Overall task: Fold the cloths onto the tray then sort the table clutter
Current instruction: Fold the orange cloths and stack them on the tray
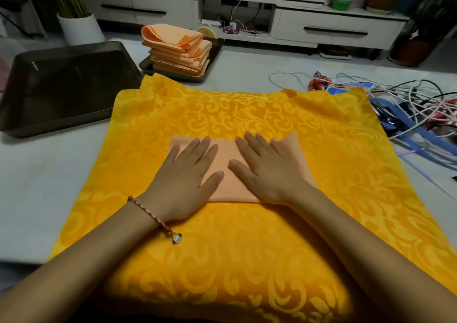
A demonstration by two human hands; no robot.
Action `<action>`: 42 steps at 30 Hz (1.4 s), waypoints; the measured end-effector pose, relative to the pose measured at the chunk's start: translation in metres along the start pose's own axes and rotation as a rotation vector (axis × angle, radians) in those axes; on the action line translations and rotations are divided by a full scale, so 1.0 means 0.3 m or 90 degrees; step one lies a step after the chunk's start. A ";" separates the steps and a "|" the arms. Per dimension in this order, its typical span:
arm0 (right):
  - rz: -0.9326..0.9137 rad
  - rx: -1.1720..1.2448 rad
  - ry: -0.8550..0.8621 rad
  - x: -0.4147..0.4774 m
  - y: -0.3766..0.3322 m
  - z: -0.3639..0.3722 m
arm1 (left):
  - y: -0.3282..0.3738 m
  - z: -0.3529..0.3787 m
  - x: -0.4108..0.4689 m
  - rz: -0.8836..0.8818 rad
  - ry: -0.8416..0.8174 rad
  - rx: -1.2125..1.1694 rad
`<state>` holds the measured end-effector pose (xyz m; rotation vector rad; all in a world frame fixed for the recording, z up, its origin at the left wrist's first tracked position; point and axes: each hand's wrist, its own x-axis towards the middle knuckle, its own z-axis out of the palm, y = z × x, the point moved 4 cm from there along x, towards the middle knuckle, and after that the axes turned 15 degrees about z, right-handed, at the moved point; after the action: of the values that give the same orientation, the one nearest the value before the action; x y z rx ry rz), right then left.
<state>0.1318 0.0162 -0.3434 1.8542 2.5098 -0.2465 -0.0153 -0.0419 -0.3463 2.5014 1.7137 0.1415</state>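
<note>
1. Head cam: part-folded peach cloth lies mid-table on a big yellow patterned cloth, close to the person.
2. L hand & R hand both flat on it, palms down, fingers straight & spread. They're pressing, not gripping anything.
3. To do it well, imo: smooth from centre outward & keep the near edge crisp. The far R corner pokes out askew, so square it before the next fold.
4. Press down, not sideways, or the yellow one underneath will prob. ruck.
5. Destination looks like the stack of folded cloths on the small tray, well beyond, to the L. Lift w/ both hands so the folds hold.
6. Larger dark tray sits far L; tangled cables at R are not yet sorted.
</note>
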 end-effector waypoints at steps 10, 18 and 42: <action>0.111 0.103 0.076 -0.058 0.226 -0.043 | -0.008 -0.017 -0.022 -0.013 0.006 0.014; 0.290 0.488 0.089 -0.136 0.271 -0.101 | 0.053 -0.033 -0.076 0.036 -0.024 0.020; 0.100 0.952 -0.313 -0.230 0.075 -0.131 | 0.171 -0.151 -0.128 -0.244 0.282 -1.095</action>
<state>0.1770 -0.0376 -0.3002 1.6775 1.7066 -2.6457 0.0120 -0.0946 -0.2950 0.8622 1.0886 1.4196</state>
